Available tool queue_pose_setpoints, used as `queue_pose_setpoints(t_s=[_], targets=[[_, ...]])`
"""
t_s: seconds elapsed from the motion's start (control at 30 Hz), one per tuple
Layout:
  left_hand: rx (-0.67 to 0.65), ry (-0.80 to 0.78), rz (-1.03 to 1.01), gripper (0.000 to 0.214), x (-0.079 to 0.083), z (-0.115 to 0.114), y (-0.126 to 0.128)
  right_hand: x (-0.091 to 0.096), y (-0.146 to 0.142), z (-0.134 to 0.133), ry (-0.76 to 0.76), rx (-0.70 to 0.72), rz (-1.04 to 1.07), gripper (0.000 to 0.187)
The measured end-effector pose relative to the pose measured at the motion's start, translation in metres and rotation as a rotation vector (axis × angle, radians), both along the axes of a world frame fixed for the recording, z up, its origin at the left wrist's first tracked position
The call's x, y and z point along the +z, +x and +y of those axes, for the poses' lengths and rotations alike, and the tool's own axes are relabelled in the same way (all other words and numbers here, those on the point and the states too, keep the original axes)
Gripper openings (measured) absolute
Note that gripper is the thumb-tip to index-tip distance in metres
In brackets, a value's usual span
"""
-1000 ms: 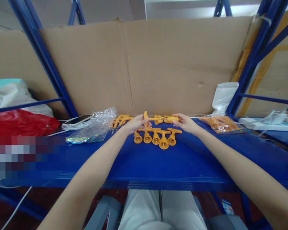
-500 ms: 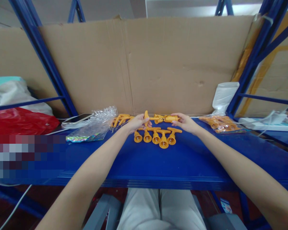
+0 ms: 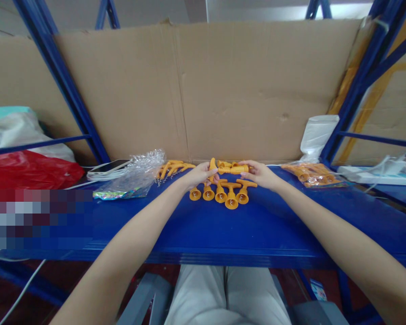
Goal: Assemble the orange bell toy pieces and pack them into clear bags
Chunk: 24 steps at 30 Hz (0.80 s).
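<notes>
My left hand (image 3: 200,174) pinches the T-shaped end of an orange plastic piece (image 3: 212,164). My right hand (image 3: 260,174) grips an orange ribbed tube (image 3: 235,169) that meets that piece, so the two hands hold one joined orange part between them just above the shelf. Below the hands, several orange bell-mouthed T-handle pieces (image 3: 225,193) stand in a row on the blue shelf (image 3: 203,230). More loose orange pieces (image 3: 171,169) lie behind my left hand by the cardboard.
A crinkled clear plastic bag (image 3: 135,177) and a phone with white cable (image 3: 108,168) lie at the left. A bag of orange parts (image 3: 309,175) and a white bag (image 3: 316,135) sit at the right. Cardboard (image 3: 206,90) backs the shelf; blue uprights (image 3: 64,85) flank it.
My hands have come closer together, pushing the T-handle piece further into the ribbed tube. The row of pieces on the shelf is unchanged.
</notes>
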<state>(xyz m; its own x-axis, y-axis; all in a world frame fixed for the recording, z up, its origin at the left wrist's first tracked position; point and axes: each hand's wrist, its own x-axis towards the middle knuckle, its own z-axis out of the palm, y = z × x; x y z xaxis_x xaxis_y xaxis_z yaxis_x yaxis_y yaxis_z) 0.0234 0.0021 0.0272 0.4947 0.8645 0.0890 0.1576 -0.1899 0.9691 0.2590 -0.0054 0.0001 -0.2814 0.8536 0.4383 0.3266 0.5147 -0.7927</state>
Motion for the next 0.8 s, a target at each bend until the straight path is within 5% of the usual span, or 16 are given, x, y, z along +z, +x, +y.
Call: queue_pose_setpoints(t_s=[0.8], targets=[[0.079, -0.037, -0.034, 0.018, -0.0012, 0.0027, 0.0047, 0.0014, -0.0020, -0.0012, 0.008, -0.034, 0.050, 0.037]])
